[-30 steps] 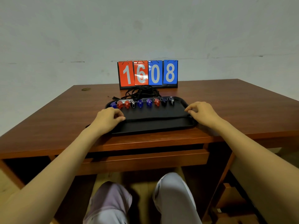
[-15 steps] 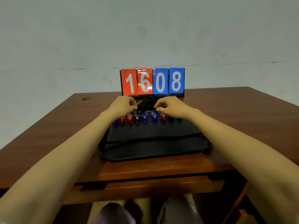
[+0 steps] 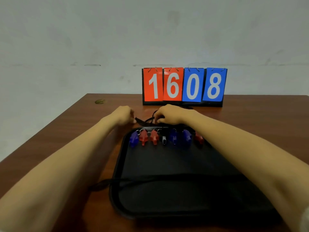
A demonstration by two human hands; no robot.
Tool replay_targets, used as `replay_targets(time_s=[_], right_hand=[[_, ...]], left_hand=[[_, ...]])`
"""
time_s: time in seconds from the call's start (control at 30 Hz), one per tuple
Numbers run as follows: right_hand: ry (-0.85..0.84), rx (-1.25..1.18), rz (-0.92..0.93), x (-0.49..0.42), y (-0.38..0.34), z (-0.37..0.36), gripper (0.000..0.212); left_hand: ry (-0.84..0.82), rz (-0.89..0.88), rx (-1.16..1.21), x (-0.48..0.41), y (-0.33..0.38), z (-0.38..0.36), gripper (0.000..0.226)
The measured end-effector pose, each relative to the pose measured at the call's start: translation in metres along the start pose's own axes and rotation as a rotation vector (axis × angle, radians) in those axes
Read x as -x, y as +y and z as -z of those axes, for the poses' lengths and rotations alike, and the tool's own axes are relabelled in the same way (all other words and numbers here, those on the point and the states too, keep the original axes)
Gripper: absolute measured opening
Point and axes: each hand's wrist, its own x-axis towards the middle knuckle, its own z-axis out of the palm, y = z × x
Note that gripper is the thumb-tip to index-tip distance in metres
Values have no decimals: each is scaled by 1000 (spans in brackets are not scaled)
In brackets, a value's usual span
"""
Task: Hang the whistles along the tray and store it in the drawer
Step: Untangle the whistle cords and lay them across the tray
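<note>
Red and blue whistles (image 3: 154, 138) in a left-right row, mouthpieces nearward; left hand (image 3: 124, 114) and right hand (image 3: 170, 114) pinching black cords (image 3: 147, 120).

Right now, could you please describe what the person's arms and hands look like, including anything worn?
Both the left hand and right hand are bare: no gloves, and no ring, watch or bracelet shows. The forearms are uncovered to the picture's edge. A pale patch in the lower right corner might be cloth; I cannot tell.

A pale, scuffed wall (image 3: 100, 39) with a faint horizontal seam rose behind the reddish-brown wooden bench (image 3: 58, 139). A red-and-blue flip scoreboard (image 3: 184, 86) reading 1608 stood at its far edge.
</note>
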Motion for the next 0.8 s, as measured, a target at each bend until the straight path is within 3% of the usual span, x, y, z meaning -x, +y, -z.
replay_targets(time_s=[0.13, 0.3, 0.4, 0.53, 0.8], right_hand=[[26, -48, -46, -6, 0, 2, 26], [352, -378, 6, -10, -19, 19, 35], [457, -575, 0, -11, -30, 36, 43], [575, -443, -44, -7, -33, 58, 22], [519, -517, -39, 11, -25, 70, 22]], left_hand=[[116, -38, 215, -1, -4, 0, 6], [379, -139, 475, 9, 15, 20, 6], [447, -234, 456, 13, 30, 36, 13], [522, -296, 414, 15, 43, 53, 19], [574, -323, 419, 16, 64, 59, 19]])
